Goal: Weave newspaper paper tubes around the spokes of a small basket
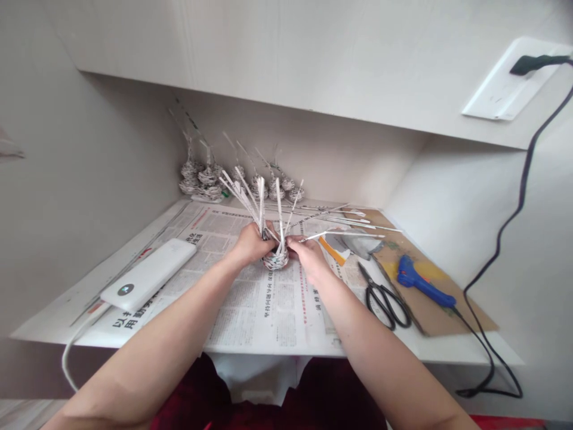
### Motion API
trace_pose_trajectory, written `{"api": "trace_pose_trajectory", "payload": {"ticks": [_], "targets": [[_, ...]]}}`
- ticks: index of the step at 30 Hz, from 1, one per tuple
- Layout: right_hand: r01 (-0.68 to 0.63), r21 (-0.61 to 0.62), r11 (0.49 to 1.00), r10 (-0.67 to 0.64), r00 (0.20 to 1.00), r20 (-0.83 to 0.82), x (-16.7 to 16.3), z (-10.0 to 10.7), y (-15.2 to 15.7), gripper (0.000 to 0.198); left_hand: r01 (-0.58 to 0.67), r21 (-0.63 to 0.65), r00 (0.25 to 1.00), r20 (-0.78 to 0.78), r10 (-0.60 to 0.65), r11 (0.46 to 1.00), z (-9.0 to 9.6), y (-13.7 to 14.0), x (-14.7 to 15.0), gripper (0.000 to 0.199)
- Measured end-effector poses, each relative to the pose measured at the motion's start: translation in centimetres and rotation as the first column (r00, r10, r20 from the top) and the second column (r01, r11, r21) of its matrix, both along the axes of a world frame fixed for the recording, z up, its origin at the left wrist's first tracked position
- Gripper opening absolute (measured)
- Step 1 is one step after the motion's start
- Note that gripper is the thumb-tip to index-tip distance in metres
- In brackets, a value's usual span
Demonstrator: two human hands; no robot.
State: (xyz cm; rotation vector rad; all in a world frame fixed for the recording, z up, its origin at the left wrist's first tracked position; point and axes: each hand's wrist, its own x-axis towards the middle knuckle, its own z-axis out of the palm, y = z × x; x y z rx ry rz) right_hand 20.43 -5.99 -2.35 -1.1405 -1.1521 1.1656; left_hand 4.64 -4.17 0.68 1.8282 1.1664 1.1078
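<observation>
A small woven basket of rolled newspaper [276, 260] sits between my hands over the newspaper-covered table. Several stiff paper strips stand up from its rim and fan outward. My left hand [254, 242] is closed on its left side, the thumb at the rim. On the right side my right hand [305, 251] pinches the rim and a paper strip [344, 234] that runs off to the right. My fingertips are partly hidden behind the weave.
Finished-looking woven paper gourds [208, 176] stand along the back wall. A white power bank [150, 272] with a cable lies left. Black scissors [382, 298] and a blue glue gun [423, 283] on cardboard [465, 316] lie right. A black cord [521, 197] hangs from the wall socket [501, 83].
</observation>
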Motion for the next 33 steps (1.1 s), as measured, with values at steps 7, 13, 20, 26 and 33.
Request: {"api": "trace_pose_trajectory", "payload": {"ticks": [7,13,20,26,33], "targets": [[0.079,-0.028,0.996,-0.081,0.994,-0.072,-0.9,0.1,0.0,0.016,-0.003,0.026,0.998,-0.069,0.005,1.000,0.2,-0.3,0.3,0.005],[0.121,0.155,0.980,-0.144,0.978,0.149,-0.3,-0.3,-0.2,0.020,-0.064,0.011,0.996,-0.062,0.064,0.998,-0.1,-0.2,0.4,0.013],[0.039,0.218,0.975,-0.100,0.957,0.274,0.1,-0.1,-0.5,0.014,0.001,0.002,0.996,-0.087,-0.001,1.000,-0.1,0.0,0.2,0.024],[0.039,0.225,0.974,-0.107,0.949,0.297,0.2,0.3,-0.6,0.009,0.047,0.090,0.996,-0.085,-0.040,0.995,-0.3,0.2,0.2,0.031],[0.045,0.253,0.966,-0.094,0.978,0.186,0.1,0.9,-0.7,0.011,0.054,0.113,0.995,-0.092,-0.044,0.992,-0.6,0.4,0.3,0.030]]}}
